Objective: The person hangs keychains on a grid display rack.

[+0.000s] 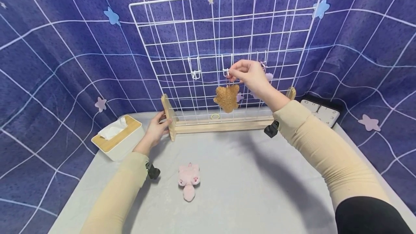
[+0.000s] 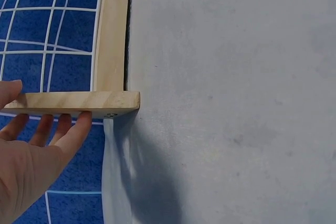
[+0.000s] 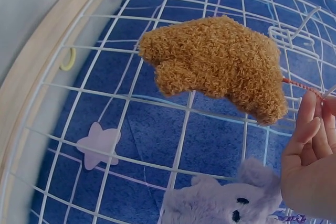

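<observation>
My right hand (image 1: pixel 251 77) pinches the red cord (image 3: pixel 300 84) of a fuzzy brown plush pendant (image 1: pixel 227 98). The plush dangles in front of the white wire grid (image 1: pixel 145 45), with the cord's upper end beside a white hook. Part of that end is hidden by my fingers. My left hand (image 1: pixel 155 131) grips the wooden side panel (image 2: pixel 79 99) of the grid's stand, thumb on one face and fingers on the other. A lavender plush (image 3: pixel 220 203) hangs on the grid, mostly behind my right hand in the head view. On the table lies a pink plush pendant (image 1: pixel 189 181).
Another white hook (image 1: pixel 196 75) is on the grid to the left. A tissue box (image 1: pixel 133 125) stands left of the stand, and a clock (image 1: pixel 326 113) lies to its right. A small yellow ring (image 3: pixel 73 56) is near the stand's wooden base bar (image 1: pixel 221 126).
</observation>
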A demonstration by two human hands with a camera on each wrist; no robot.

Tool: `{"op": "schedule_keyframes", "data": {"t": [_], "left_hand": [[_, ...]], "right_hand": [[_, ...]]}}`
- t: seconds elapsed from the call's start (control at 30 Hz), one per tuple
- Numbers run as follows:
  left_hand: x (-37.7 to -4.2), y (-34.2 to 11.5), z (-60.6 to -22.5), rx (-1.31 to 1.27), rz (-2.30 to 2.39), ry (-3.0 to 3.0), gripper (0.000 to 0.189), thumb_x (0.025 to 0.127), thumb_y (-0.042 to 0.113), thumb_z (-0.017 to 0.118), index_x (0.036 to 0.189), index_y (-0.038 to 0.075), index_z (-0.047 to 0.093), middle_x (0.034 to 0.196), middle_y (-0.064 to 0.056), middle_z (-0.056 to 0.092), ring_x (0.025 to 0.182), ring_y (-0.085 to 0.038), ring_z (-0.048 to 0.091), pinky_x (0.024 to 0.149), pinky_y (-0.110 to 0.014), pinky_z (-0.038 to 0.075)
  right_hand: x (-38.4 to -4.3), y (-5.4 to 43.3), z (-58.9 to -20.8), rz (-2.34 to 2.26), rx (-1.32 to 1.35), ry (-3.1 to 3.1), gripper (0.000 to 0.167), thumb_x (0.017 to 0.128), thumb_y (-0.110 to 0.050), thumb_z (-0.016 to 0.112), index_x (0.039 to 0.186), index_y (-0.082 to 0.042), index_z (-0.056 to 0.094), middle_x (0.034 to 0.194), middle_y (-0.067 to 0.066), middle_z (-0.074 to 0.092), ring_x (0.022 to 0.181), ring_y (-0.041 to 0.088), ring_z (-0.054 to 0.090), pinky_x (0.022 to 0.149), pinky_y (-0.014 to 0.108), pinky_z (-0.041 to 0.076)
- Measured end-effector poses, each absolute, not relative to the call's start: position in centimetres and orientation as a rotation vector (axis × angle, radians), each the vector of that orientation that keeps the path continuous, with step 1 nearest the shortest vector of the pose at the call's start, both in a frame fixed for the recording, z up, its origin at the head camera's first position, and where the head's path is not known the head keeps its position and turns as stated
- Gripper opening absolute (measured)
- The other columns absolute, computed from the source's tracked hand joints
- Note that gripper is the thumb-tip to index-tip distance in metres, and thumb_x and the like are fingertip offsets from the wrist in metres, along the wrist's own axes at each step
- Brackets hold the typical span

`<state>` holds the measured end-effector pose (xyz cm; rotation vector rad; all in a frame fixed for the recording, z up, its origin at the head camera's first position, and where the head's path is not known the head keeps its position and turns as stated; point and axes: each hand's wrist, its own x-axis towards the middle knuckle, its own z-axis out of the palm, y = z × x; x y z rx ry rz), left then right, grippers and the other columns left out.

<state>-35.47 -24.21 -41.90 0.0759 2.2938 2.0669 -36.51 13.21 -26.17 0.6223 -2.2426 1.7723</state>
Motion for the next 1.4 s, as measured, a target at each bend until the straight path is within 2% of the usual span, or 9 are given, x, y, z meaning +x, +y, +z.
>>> {"op": "schedule_keyframes", "data": {"t": [0.23,0.43,0.67,0.9,1.1,1.4], "left_hand": [[-36.4,-24.5,-43.0,0.076,2.089,2.289,0.064,0.105,0.001,0.051,0.16,-0.003,0.019,0.157,-0.032,0.028,0.137,-0.05,0.038,0.108,-0.064,0.04],[-37.3,-25.0,-44.5,0.085,2.072,2.337,0.063,0.106,0.006,0.052,0.161,0.001,0.021,0.157,-0.029,0.03,0.137,-0.046,0.04,0.107,-0.061,0.043],[-37.4,-25.0,-44.8,0.083,2.061,2.357,0.062,0.106,0.006,0.052,0.16,0.001,0.023,0.157,-0.028,0.031,0.136,-0.044,0.04,0.106,-0.06,0.045],[-36.3,-24.6,-43.1,0.076,2.084,2.295,0.063,0.105,0.002,0.052,0.16,-0.003,0.021,0.158,-0.031,0.028,0.137,-0.048,0.038,0.107,-0.063,0.041],[-35.4,-24.2,-41.8,0.078,2.059,2.302,0.063,0.104,0.001,0.051,0.159,-0.005,0.021,0.157,-0.032,0.028,0.137,-0.049,0.038,0.108,-0.064,0.04],[-36.9,-24.9,-43.7,0.071,2.063,2.318,0.064,0.105,0.004,0.052,0.161,0.0,0.02,0.158,-0.029,0.029,0.138,-0.045,0.038,0.107,-0.062,0.042]], "right_hand": [[-36.4,13.3,-26.2,1.792,0.631,-2.231,0.013,0.097,-0.008,0.069,0.104,0.003,0.07,0.093,0.009,0.076,0.081,0.017,0.069,0.067,0.025,0.053],[-36.1,13.3,-26.4,1.802,0.651,-2.199,0.014,0.096,-0.008,0.072,0.103,0.005,0.069,0.095,0.017,0.074,0.079,0.019,0.069,0.065,0.025,0.055],[-35.6,13.5,-26.9,1.79,0.661,-2.201,0.013,0.096,-0.005,0.069,0.104,0.005,0.069,0.085,0.005,0.072,0.076,0.017,0.067,0.067,0.024,0.056],[-35.0,13.7,-27.3,1.81,0.664,-2.226,0.008,0.095,-0.001,0.069,0.1,0.004,0.069,0.087,0.012,0.073,0.071,0.017,0.067,0.063,0.022,0.056],[-34.5,14.2,-27.9,1.788,0.701,-2.282,0.013,0.096,-0.003,0.069,0.104,0.007,0.068,0.086,0.014,0.073,0.074,0.019,0.068,0.066,0.024,0.058],[-33.6,14.2,-29.8,1.842,0.791,-2.343,0.013,0.096,0.002,0.065,0.107,0.01,0.066,0.091,0.017,0.074,0.081,0.022,0.069,0.071,0.025,0.059]]}}
